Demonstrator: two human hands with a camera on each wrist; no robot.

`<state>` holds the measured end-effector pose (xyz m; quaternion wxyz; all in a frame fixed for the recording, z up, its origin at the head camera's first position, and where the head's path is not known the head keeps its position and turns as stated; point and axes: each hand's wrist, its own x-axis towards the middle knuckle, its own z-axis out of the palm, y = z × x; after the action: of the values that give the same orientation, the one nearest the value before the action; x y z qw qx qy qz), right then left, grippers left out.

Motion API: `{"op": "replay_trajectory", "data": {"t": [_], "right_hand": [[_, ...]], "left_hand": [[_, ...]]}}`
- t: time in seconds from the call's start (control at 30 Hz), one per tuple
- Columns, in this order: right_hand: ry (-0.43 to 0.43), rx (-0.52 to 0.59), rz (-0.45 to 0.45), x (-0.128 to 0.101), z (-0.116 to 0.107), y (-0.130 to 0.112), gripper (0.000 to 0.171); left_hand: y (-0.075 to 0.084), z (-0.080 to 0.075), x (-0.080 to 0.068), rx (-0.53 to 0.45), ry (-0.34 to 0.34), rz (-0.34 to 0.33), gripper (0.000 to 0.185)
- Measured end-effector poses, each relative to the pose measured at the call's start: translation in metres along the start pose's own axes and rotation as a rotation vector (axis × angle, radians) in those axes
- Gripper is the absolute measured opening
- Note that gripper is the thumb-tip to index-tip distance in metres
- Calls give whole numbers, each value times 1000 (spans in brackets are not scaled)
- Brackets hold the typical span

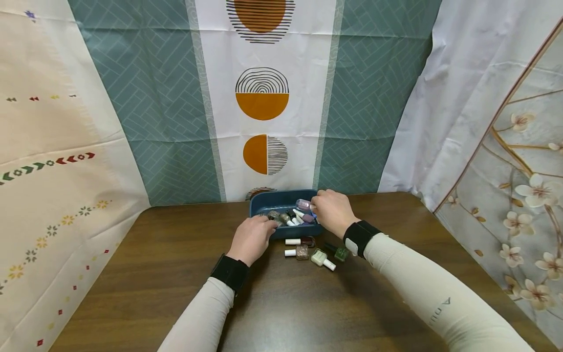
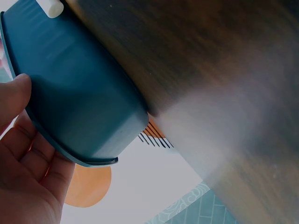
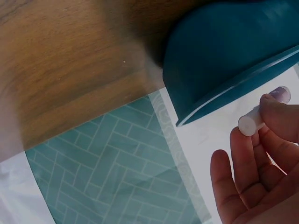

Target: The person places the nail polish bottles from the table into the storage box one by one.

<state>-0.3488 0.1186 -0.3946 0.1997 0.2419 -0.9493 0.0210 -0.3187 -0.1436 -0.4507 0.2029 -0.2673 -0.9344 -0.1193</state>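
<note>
A dark teal plastic bin (image 1: 287, 231) stands at the back of the table with several nail polish bottles (image 1: 285, 218) heaped inside. My left hand (image 1: 251, 238) grips its front-left rim, the thumb on the rim and the other fingers partly hidden behind it in the left wrist view. Above the bin's right end, my right hand (image 1: 335, 211) pinches a light purple nail polish bottle (image 1: 303, 205) by its white cap (image 3: 251, 122). In front of the bin lie a dark red bottle (image 1: 308, 241), a glittery brown bottle (image 1: 302, 252), a pale green bottle (image 1: 318, 257) and a dark green bottle (image 1: 341, 254).
The brown wooden table (image 1: 176, 293) reaches back to a hanging teal and white curtain (image 1: 176, 122) close behind the bin. Patterned cloths hang at the left (image 1: 53, 195) and right (image 1: 506, 195).
</note>
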Motion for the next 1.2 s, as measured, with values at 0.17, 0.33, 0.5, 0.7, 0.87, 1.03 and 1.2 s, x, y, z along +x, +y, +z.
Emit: {"op": "replay_trajectory", "data": {"t": [0.17, 0.33, 0.5, 0.7, 0.87, 1.03, 1.2], "right_hand": [[-7, -9, 41, 6, 7, 0, 8], [-25, -34, 81, 12, 13, 0, 11], [-44, -47, 109, 16, 20, 2, 17], [-62, -44, 129, 21, 25, 1, 18], [-84, -52, 137, 25, 30, -2, 16], [-103, -60, 148, 29, 35, -5, 12], [-104, -68, 149, 32, 38, -6, 11]], "left_hand": [[0, 2, 0, 0, -7, -10, 15], [0, 4, -1, -4, -7, -13, 16], [0, 6, -2, 18, 36, 21, 14], [0, 6, -2, 38, 73, 47, 13], [0, 4, -3, 27, 72, 44, 13], [0, 5, -4, 16, 72, 39, 13], [1, 3, -3, -3, 66, 34, 13]]}}
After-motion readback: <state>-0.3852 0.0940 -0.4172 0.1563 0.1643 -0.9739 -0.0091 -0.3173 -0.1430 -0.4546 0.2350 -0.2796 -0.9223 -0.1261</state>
